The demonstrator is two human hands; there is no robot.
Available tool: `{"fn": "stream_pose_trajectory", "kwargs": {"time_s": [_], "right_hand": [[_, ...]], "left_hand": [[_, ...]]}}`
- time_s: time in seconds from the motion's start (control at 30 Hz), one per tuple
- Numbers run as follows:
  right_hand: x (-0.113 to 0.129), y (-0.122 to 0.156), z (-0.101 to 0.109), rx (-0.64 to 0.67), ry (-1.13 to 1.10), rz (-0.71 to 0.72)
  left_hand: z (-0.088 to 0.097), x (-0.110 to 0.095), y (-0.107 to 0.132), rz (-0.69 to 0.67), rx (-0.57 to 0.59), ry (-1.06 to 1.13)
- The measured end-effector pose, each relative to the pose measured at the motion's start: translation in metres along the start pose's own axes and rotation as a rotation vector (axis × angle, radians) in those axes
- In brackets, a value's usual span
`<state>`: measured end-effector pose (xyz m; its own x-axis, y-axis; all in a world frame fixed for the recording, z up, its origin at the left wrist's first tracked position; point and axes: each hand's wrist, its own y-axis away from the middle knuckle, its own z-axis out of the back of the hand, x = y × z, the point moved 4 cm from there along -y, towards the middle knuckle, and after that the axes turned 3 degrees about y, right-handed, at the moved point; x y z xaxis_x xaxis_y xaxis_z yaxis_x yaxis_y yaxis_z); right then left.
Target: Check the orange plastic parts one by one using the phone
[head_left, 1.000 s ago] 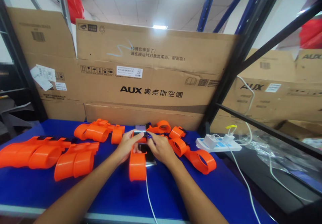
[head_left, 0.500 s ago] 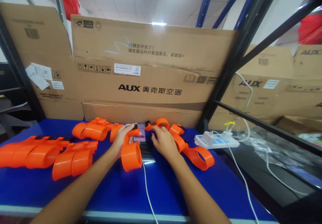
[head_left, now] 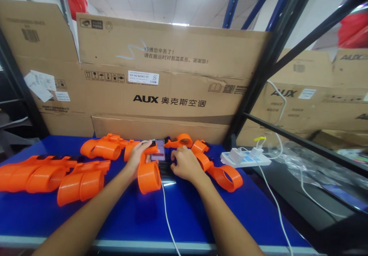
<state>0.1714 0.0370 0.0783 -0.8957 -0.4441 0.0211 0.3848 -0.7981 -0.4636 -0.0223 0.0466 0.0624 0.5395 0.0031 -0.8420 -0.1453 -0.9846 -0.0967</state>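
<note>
My left hand point(head_left: 138, 156) is closed round an orange plastic ring-shaped piece point(head_left: 148, 177), whose wide loop hangs below the fingers. A dark part shows at its upper end by my fingertips. Just right of that hand lies a phone point(head_left: 158, 152) with a lit screen. My right hand point(head_left: 185, 164) is curled in, knuckles up, beside a glossy black object point(head_left: 166, 171) below the phone. Its fingertips are mostly hidden, so what they pinch does not show. More orange rings point(head_left: 228, 178) lie just to the right of it.
Several orange pieces point(head_left: 82, 179) lie on the left of the blue tabletop point(head_left: 120, 217). A white power strip point(head_left: 244, 158) with chargers and cables sits at the right. A white cable point(head_left: 169, 221) runs to the front edge. Cardboard point(head_left: 169, 79) stands behind, framed by dark posts.
My right hand has drawn back slightly from the orange ring behind it, and its fingers have curled in more. My left hand keeps its hold on the orange piece.
</note>
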Motion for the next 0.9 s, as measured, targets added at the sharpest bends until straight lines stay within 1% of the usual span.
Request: {"fn": "stream_pose_trajectory", "kwargs": {"time_s": [0.17,0.33,0.4,0.5,0.57,0.6,0.67,0.73,0.9], "right_hand": [[0.000,0.002,-0.001,0.028,-0.032,0.018],[0.001,-0.001,0.001,0.034,-0.081,0.043],[0.003,-0.003,0.004,-0.004,-0.147,0.030],[0.009,-0.004,0.012,-0.142,-0.317,-0.007],[0.016,-0.002,0.018,-0.231,-0.433,0.023],[0.021,-0.001,0.020,-0.252,-0.471,0.063],[0.030,0.000,0.021,-0.253,-0.498,0.154],[0.037,0.001,0.018,-0.245,-0.489,0.198],[0.036,-0.001,0.014,-0.266,-0.483,0.187]], "left_hand": [[-0.001,0.002,0.000,-0.006,0.003,-0.020],[0.006,0.007,-0.008,-0.016,-0.001,-0.092],[0.009,0.010,-0.010,-0.041,-0.005,-0.123],[0.011,0.014,-0.011,-0.064,0.006,-0.171],[0.010,0.015,-0.010,-0.078,0.020,-0.208],[0.009,0.016,-0.009,-0.084,0.025,-0.221],[0.007,0.017,-0.008,-0.087,0.038,-0.227],[0.005,0.018,-0.007,-0.080,0.056,-0.222],[0.007,0.020,-0.009,-0.089,0.058,-0.226]]}}
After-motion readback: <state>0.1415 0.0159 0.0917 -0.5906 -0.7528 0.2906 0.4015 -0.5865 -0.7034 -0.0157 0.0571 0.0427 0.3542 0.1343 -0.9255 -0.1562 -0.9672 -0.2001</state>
